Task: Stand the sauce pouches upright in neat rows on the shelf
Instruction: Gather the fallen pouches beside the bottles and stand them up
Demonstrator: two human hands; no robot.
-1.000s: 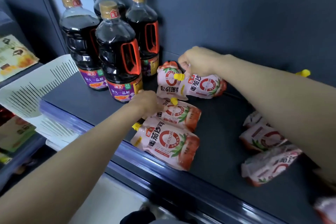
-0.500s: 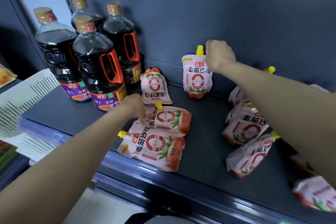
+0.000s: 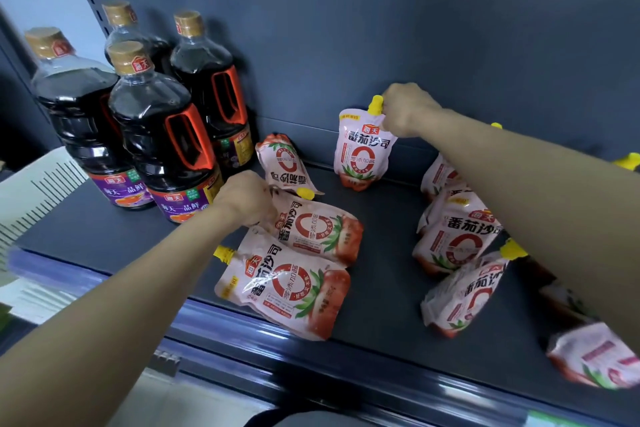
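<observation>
Pink-and-white tomato sauce pouches with yellow caps lie about a dark shelf [image 3: 381, 291]. My right hand [image 3: 405, 109] grips the top corner of one pouch [image 3: 362, 152] that stands upright near the back wall. My left hand [image 3: 247, 196] is closed on the top of a pouch lying flat [image 3: 317, 230] mid-shelf. In front of it another flat pouch [image 3: 287, 288] rests by the shelf edge. A fourth pouch [image 3: 285, 163] lies upside down behind my left hand. Several more pouches [image 3: 457, 243] lie jumbled at the right, partly hidden by my right forearm.
Several large dark soy sauce bottles [image 3: 162, 135] with orange handles stand at the shelf's back left. A white slotted basket [image 3: 38, 191] sits to the left, beyond the shelf end. The grey back wall [image 3: 415, 28] rises right behind the upright pouch.
My right hand has lifted a pouch from lying flat to standing upright by the back wall and still holds its top. My left hand has stayed on the flat pouch.
</observation>
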